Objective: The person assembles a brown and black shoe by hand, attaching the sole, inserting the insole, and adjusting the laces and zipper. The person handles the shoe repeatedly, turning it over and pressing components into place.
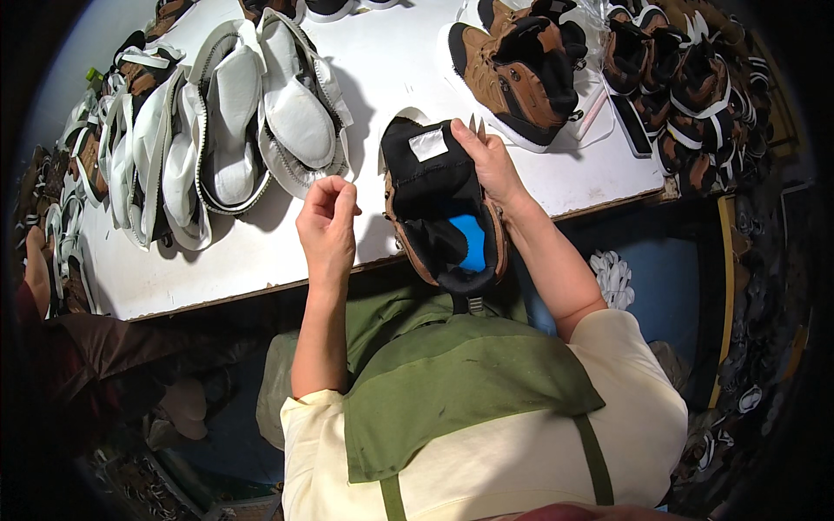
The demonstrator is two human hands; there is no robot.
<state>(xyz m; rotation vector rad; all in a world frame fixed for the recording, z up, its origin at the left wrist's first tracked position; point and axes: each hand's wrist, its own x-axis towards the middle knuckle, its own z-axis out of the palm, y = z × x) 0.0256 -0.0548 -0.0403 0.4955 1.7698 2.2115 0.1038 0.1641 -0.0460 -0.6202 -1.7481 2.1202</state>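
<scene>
A brown and black shoe [401, 198] tilts over the table's front edge, its opening facing me; a blue patch [470, 242] shows inside and a white label [427, 146] on the black tongue. My right hand [492, 165] grips its right side, thumb on the tongue. Two pointed metal tips [478, 127], like those of small snips, stick out by that hand; the rest of the tool is hidden. Left of the shoe and apart from it, my left hand [328, 221] is closed with thumb against curled fingers. Whatever it may pinch is too small to make out.
Several white-lined shoe uppers [300, 126] without soles lean in a row on the white table [382, 61]. Brown shoes with white soles [521, 74] stand at the back right, near a dark phone-like slab [632, 126]. More shoes [695, 78] pile up at the far right.
</scene>
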